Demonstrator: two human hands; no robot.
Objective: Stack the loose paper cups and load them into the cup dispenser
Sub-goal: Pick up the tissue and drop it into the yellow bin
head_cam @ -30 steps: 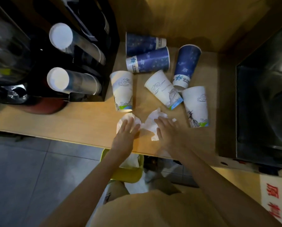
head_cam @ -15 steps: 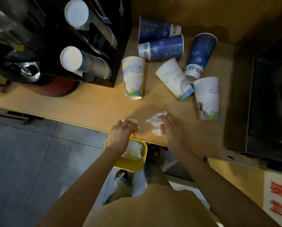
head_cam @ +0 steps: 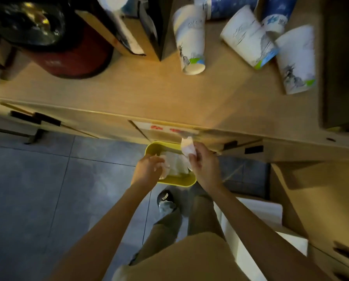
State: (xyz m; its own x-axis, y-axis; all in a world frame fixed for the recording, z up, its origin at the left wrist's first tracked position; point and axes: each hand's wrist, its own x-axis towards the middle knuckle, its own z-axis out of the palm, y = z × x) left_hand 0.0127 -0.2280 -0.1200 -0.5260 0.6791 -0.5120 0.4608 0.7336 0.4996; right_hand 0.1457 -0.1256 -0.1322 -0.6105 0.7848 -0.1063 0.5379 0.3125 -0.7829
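Three white printed paper cups lie on their sides on the wooden counter point(head_cam: 129, 94): one point(head_cam: 190, 43) near the middle, one point(head_cam: 248, 35) tilted to its right, one point(head_cam: 297, 61) at far right. Blue cups point(head_cam: 226, 6) lie behind them at the top edge. The black cup dispenser point(head_cam: 153, 27) stands at top centre, with a cup stack point(head_cam: 118, 23) sticking out. Both hands are below the counter edge, over a yellow bin point(head_cam: 175, 180). My right hand point(head_cam: 203, 161) pinches a crumpled white tissue point(head_cam: 186, 147). My left hand point(head_cam: 149, 169) has its fingers curled at a tissue point(head_cam: 165, 171) in the bin.
A dark red round container point(head_cam: 72, 57) with a black bag stands at the counter's left. A dark appliance point(head_cam: 341, 57) fills the right end. Cabinet fronts with black handles point(head_cam: 35, 118) run under the counter. Grey floor tiles, my legs and a shoe point(head_cam: 165, 201) lie below.
Both hands left the counter top with the crumpled tissues and dropped down over the yellow bin. The view tilted downward, so the cups now sit at the top.
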